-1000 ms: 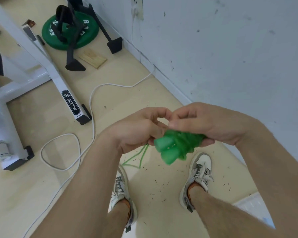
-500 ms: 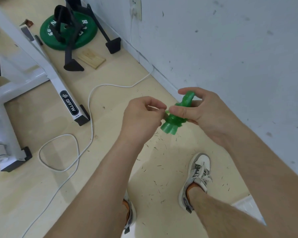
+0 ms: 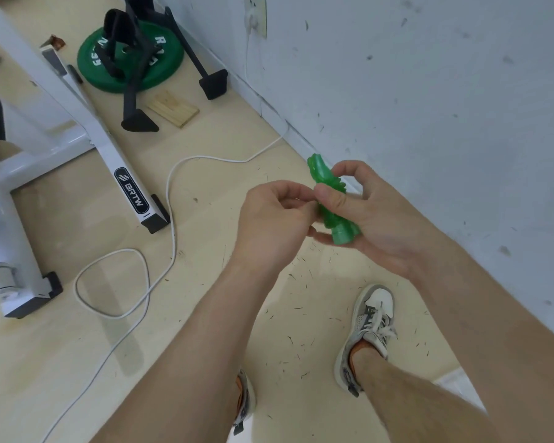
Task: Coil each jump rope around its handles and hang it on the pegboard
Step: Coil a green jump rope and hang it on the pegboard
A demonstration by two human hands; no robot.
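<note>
Wooden floor (image 3: 221, 139) below; right hand (image 3: 381, 225) grips coiled green jump rope (image 3: 341, 230); left hand (image 3: 269, 219) pinches it.

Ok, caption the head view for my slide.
Right hand grips the coiled green jump rope; left hand pinches at its side.

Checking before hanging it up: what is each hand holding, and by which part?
The right hand grips the green jump rope around its middle, thumb across the wraps. The left hand touches the wraps; whether it pinches them cannot be told.
</note>
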